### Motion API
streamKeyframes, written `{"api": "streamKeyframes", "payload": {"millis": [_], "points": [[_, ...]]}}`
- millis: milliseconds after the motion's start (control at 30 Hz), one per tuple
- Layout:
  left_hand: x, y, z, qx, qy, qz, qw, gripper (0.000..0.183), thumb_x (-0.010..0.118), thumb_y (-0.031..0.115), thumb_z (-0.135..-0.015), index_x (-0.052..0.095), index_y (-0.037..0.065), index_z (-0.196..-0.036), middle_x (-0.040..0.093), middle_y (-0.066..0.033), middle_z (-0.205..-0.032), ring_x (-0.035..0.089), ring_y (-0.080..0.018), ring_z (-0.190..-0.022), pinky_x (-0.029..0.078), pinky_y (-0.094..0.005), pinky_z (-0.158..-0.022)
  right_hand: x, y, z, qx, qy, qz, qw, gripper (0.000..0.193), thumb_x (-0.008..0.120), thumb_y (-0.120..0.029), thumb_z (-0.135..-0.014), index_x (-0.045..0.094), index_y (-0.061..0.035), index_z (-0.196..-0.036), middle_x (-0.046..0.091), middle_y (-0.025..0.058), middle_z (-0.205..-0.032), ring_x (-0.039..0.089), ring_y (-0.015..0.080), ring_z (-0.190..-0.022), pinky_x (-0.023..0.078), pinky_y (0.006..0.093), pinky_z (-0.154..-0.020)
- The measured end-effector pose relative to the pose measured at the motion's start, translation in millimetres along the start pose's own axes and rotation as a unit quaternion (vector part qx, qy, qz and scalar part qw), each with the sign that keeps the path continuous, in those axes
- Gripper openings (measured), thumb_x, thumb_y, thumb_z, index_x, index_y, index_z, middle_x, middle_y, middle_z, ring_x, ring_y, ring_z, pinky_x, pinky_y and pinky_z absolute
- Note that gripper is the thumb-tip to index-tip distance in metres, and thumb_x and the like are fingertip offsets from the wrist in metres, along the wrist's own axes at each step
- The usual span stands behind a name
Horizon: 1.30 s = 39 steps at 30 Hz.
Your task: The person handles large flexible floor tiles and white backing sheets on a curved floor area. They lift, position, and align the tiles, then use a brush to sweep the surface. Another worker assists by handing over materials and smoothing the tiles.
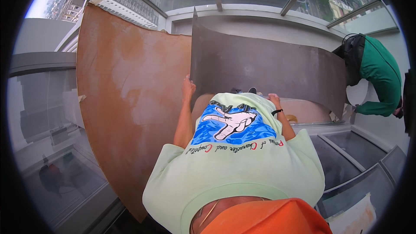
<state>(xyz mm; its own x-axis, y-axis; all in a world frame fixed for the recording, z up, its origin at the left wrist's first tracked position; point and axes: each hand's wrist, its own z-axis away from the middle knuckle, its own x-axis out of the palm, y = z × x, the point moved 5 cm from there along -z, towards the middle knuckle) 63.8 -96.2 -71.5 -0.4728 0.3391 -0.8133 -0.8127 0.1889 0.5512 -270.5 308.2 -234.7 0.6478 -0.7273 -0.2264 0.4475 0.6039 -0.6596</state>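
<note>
1. Grey sheet (268, 67): one, thin, dark and bowed, standing on edge ahead of the person, its left vertical edge rising past the left hand and its right end curving down toward the co-worker in green.
2. Brown board (130, 104): one, large and rust-coloured with paler patches, standing to the left of the grey sheet; the two meet along the grey sheet's left edge.
3. Hands in view: two of the person's own, both raised forward past a pale green printed shirt (234, 160).
4. Left hand (188, 87): the arm reaches straight up from the shoulder, elbow nearly straight, and the hand lies against the left edge of the grey sheet where it borders the brown board. The fingers look closed on that edge, though the grip itself is small in the picture.
5. Right hand (273, 99): the forearm, with one dark band at the wrist, angles up and inward; the hand sits at the lower edge of the grey sheet. Whether it grips or only presses I cannot tell, since the fingers are hidden.
6. Co-worker (377, 78): one, in a green top, bent over at the right end of the grey sheet.
7. Glass panels (355, 156): several, framed, lying below to the right, and more glazing to the left.
8. Orange cloth (268, 219): one piece, at the bottom of the view.
</note>
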Motion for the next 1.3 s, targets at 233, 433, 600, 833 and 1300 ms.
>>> {"api": "streamKeyframes", "payload": {"millis": [233, 433, 600, 833, 1300], "points": [[18.3, -8.8, -4.7, 0.013, -0.082, 0.069, 0.994, 0.049, 0.047, -0.003, -0.079, 0.042, -0.009, -0.128, 0.061, -0.0277, -0.094, 0.061, -0.0357, -0.087, 0.047, -0.0387, -0.074, -16.8, 5.3, 0.1, 0.049, 0.060, -0.066, 0.995, 0.023, 0.060, -0.022, -0.083, 0.057, -0.0054, -0.098, 0.060, 0.0078, -0.077, 0.061, 0.0169, -0.061, 0.052, 0.0296, -0.052], [6.8, -10.0, -13.3, 0.118, -0.054, 0.052, 0.990, 0.054, 0.048, -0.001, -0.077, 0.040, -0.010, -0.130, 0.059, -0.0259, -0.101, 0.058, -0.0316, -0.086, 0.047, -0.0352, -0.077, -26.7, -3.0, 24.3, 0.073, 0.085, -0.085, 0.990, 0.024, 0.059, -0.023, -0.083, 0.057, -0.0049, -0.099, 0.061, 0.0080, -0.078, 0.061, 0.0167, -0.060, 0.053, 0.0299, -0.052], [5.7, -32.8, -33.8, 0.140, 0.012, -0.035, 0.989, 0.052, 0.046, -0.001, -0.077, 0.042, -0.010, -0.128, 0.059, -0.0224, -0.107, 0.057, -0.0288, -0.094, 0.044, -0.0332, -0.086, -30.6, 10.6, 41.3, 0.050, 0.105, -0.032, 0.993, 0.027, 0.061, -0.023, -0.080, 0.061, -0.0028, -0.098, 0.064, 0.0094, -0.076, 0.062, 0.0179, -0.063, 0.051, 0.0311, -0.056], [7.9, -7.0, -22.6, 0.066, -0.114, 0.054, 0.990, 0.052, 0.046, 0.000, -0.078, 0.042, -0.008, -0.129, 0.059, -0.0222, -0.109, 0.058, -0.0292, -0.098, 0.044, -0.0341, -0.086, -37.8, 43.3, 52.7, 0.048, 0.130, -0.017, 0.990, 0.025, 0.059, -0.019, -0.077, 0.063, -0.0006, -0.093, 0.067, 0.0116, -0.080, 0.064, 0.0200, -0.071, 0.051, 0.0331, -0.067], [3.0, -48.0, -49.8, -0.037, -0.052, 0.082, 0.995, 0.048, 0.045, 0.001, -0.081, 0.042, -0.007, -0.128, 0.059, -0.0217, -0.104, 0.058, -0.0277, -0.090, 0.046, -0.0332, -0.079, -64.7, 23.9, 73.2, 0.132, 0.087, -0.076, 0.985, 0.019, 0.055, -0.020, -0.086, 0.057, -0.0068, -0.099, 0.060, 0.0069, -0.078, 0.061, 0.0161, -0.064, 0.053, 0.0281, -0.054]]}}
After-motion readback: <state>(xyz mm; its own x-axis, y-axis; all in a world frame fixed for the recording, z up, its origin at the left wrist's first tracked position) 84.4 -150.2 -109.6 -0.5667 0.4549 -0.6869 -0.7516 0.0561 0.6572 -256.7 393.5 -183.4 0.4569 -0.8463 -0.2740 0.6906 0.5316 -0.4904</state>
